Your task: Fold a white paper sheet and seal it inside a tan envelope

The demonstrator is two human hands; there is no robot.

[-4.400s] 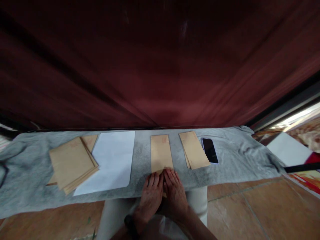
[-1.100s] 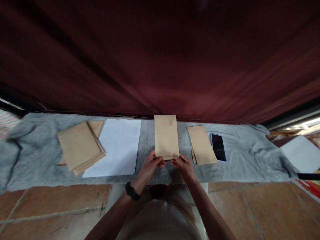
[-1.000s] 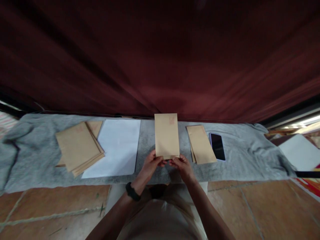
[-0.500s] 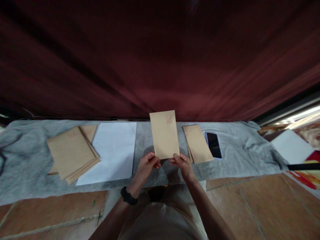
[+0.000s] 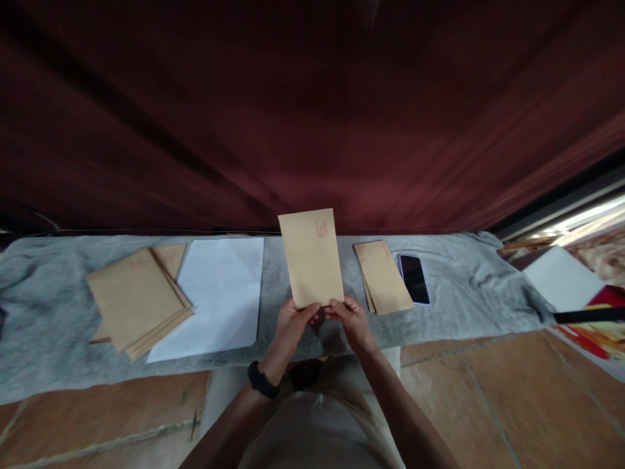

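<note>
A brown paper envelope (image 5: 312,260) with red print near its upper right corner is held up over the grey cloth, tilted slightly left. My left hand (image 5: 293,326) pinches its lower left edge, thumb on the front. At the lower right corner, my right hand (image 5: 350,319) grips it the same way. The fingers behind the paper are partly hidden. Just right of my right hand lies a small stack of narrow brown envelopes (image 5: 384,277). Farther left, a fanned pile of larger brown envelopes (image 5: 137,293) overlaps a white sheet (image 5: 219,293).
A phone (image 5: 415,279) lies right of the narrow envelopes. Grey cloth (image 5: 469,280) covers the long surface, with a dark red curtain (image 5: 312,130) hanging behind it. Tiled floor (image 5: 551,391) shows in front. A white sheet-like object (image 5: 564,279) is at the far right.
Both hands have brought the envelope slightly left and up, and it now appears a little larger. My left thumb has slid inward along the lower edge.
</note>
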